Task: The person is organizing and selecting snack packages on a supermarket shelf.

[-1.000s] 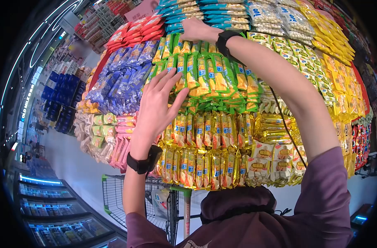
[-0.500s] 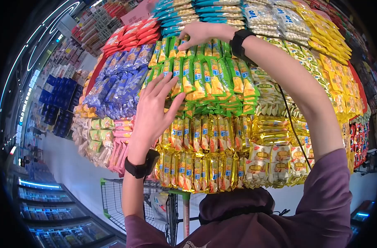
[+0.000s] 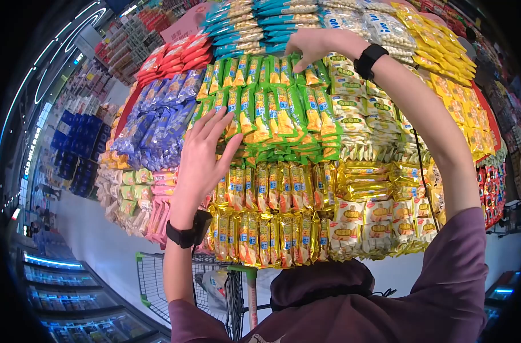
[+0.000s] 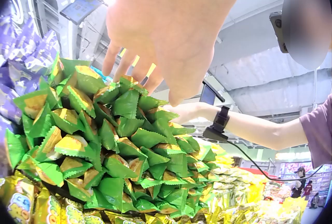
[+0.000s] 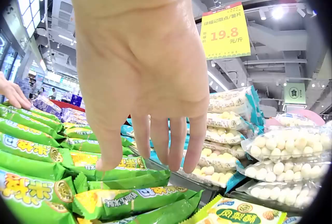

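Right hand point(image 3: 313, 46) rightward, flat on green packets point(image 3: 275, 108)

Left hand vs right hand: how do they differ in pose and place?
The left hand is lower, at the left edge of the green packs; the right hand is higher, over their top row. The left hand's fingers are spread and point up; the right hand's fingers lie close together, tips down on the packs. Shared: both open, neither grips a pack.
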Demonstrator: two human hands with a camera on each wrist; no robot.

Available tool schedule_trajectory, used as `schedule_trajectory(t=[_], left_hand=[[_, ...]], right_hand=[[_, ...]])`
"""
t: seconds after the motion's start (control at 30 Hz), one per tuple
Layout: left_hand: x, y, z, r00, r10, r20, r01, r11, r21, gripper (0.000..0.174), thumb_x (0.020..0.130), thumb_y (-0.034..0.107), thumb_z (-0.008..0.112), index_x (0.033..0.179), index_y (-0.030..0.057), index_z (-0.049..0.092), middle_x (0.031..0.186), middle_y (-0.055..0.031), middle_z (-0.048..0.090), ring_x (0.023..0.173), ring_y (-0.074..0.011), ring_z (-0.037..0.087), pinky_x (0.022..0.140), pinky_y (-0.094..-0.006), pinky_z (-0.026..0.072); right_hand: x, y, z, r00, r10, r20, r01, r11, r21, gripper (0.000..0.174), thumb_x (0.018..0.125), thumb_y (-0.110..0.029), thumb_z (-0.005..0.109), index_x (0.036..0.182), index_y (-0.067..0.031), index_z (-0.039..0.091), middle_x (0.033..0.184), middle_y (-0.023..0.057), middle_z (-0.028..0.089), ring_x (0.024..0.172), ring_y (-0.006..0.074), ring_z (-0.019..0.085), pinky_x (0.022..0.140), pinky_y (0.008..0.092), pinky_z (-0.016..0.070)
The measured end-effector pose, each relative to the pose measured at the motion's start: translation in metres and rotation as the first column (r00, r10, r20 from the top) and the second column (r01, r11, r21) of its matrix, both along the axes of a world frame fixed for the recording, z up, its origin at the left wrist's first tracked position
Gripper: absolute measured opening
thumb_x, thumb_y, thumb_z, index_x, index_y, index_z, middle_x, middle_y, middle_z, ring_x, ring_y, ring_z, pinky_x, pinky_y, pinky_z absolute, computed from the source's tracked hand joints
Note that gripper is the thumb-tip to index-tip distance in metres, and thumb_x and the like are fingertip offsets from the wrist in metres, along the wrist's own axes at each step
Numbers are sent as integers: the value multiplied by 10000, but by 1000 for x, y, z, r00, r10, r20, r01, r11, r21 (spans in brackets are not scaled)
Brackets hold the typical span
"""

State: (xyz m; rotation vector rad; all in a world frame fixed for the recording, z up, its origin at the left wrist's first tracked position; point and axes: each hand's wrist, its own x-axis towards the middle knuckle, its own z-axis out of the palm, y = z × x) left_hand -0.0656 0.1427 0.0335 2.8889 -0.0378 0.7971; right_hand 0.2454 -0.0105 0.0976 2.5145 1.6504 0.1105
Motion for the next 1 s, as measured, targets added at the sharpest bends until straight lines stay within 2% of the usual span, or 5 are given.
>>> schedule_trajectory(t=[0.27, 0.37, 0.57, 0.67, 1.0], left_hand=[[2, 4, -2, 1000, -21, 17, 21, 1000, 13, 419, 949, 268, 659, 1276, 8, 630, 1357, -183, 604, 1293, -361, 526, 1085, -470, 397], [2, 4, -2, 1000, -24, 14, 23, 1000, 5, 417, 951, 270, 655, 1270, 3, 632, 1352, -187, 607, 1289, -360, 529, 1080, -471, 399], [2, 4, -5, 999, -19, 30, 19, 1000, 4, 420, 953, 280, 652, 1263, -3, 633, 1344, -190, 611, 1285, -358, 533, 1070, -470, 406], [3, 2, -4, 1000, -16, 21, 15, 1000, 5, 421, 953, 281, 654, 1263, -2, 633, 1344, -191, 612, 1283, -357, 534, 1069, -468, 406], [2, 1, -2, 1000, -14, 18, 14, 1000, 21, 420, 949, 280, 658, 1262, 1, 633, 1334, -188, 618, 1281, -360, 536, 1067, -468, 407]], right_hand=[[23, -8, -38, 999, 40, -37, -38, 998, 42, 475, 1002, -336, 573, 1358, -22, 581, 1178, 200, 677, 1083, 388, 638, 977, 461, 512], [25, -7, -51, 1000, 0, 0, 0, 1000, -1, 440, 992, -317, 584, 1316, -20, 614, 1174, 205, 675, 1075, 388, 636, 960, 469, 509], [11, -11, -32, 999, -43, -24, 49, 938, 344, 297, 920, -246, 670, 1013, 35, 691, 918, 187, 724, 853, 350, 691, 798, 449, 556], [29, 8, -44, 979, -158, -127, 196, 894, 402, 230, 789, -184, 725, 823, 38, 677, 854, 227, 695, 815, 386, 696, 714, 455, 581], [34, 25, -59, 939, -253, -234, 343, 751, 564, 206, 740, -158, 734, 776, 38, 678, 828, 242, 688, 808, 371, 705, 695, 418, 593]])
